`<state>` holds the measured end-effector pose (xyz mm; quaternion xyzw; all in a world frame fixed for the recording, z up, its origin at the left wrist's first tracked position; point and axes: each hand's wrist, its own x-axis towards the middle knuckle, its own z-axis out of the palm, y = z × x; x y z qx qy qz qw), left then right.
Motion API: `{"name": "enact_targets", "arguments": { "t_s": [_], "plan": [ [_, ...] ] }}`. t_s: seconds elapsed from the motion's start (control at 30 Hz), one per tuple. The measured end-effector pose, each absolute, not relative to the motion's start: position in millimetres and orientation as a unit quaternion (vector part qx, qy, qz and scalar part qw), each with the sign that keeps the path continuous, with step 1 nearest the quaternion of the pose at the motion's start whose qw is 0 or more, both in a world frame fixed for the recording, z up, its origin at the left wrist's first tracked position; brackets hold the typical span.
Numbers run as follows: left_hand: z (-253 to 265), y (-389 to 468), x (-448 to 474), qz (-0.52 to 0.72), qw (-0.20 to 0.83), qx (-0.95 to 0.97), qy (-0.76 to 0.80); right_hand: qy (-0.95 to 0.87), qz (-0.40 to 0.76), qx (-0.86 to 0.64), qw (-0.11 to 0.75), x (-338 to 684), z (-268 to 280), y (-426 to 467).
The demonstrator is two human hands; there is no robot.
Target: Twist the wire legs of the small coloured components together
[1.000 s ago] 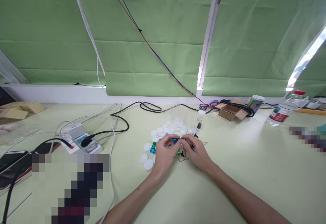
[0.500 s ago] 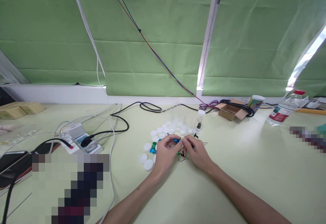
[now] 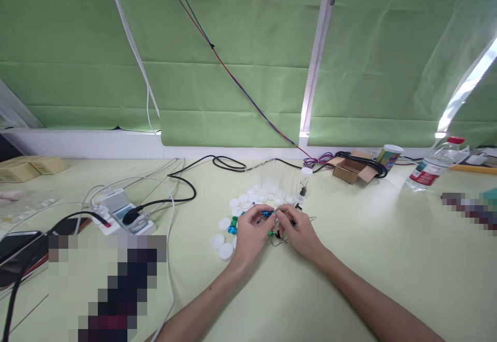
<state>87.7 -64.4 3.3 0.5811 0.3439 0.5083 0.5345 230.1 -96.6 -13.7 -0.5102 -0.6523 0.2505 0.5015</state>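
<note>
My left hand (image 3: 250,236) and my right hand (image 3: 298,232) meet over the table, fingertips pinched close together. What they pinch is too small and too covered to name. A shiny blue piece (image 3: 267,213) shows by my left fingers; whether it is held or lies behind them I cannot tell. Left of that hand lie green and blue shiny pieces (image 3: 232,229) and white round caps (image 3: 226,251). Thin metal wire pieces and small black parts (image 3: 298,207) lie around my right hand. Clear tubes (image 3: 272,176) with white caps stand behind both hands.
A capped clear tube (image 3: 305,189) holds something dark. Further right are an open cardboard box (image 3: 351,170), a can (image 3: 389,158) and a water bottle (image 3: 433,168). A power strip (image 3: 124,215) with cables and a phone (image 3: 19,241) lie to the left.
My fingertips have shifted very slightly while staying pinched together. The things on the table look unmoved.
</note>
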Motion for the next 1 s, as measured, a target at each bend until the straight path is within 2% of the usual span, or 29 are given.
{"name": "enact_targets", "arguments": {
  "t_s": [1.0],
  "plan": [
    [5.3,-66.9,89.1,0.492,0.546,0.583,0.346,-0.655,0.238,-0.52,0.493,232.1,-20.7,-93.2]
  ]
}}
